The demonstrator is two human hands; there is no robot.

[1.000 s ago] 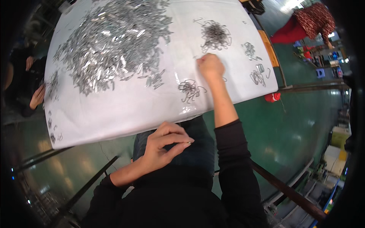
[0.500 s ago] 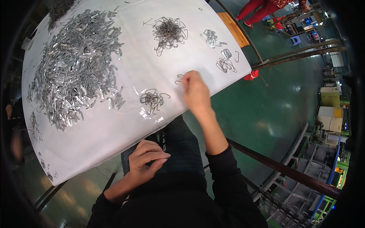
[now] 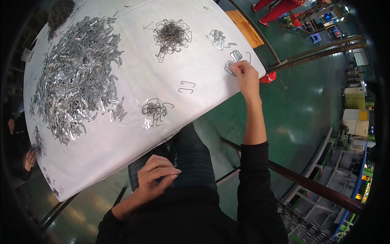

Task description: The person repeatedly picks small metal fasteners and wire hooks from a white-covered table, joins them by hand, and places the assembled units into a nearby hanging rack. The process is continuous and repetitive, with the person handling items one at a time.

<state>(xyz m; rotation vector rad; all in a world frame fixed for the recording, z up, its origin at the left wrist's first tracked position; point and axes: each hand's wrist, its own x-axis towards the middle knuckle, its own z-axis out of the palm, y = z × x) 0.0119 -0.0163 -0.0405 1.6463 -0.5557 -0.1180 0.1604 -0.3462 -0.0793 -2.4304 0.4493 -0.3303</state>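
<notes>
We held our right hand (image 3: pixel 247 79) at the small heap of thin grey metal wire loops (image 3: pixel 229 68) on the white-covered table (image 3: pixel 122 150), grip unclear; our left hand (image 3: pixel 155 175) pinched its fingertips together. Teasing single loops apart seemed wisest.

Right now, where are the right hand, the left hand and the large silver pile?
Right hand (image 3: pixel 247 80): head view, back of hand.
Left hand (image 3: pixel 152 176): head view, thumb side.
Large silver pile (image 3: pixel 79 77): head view, middle.
</notes>
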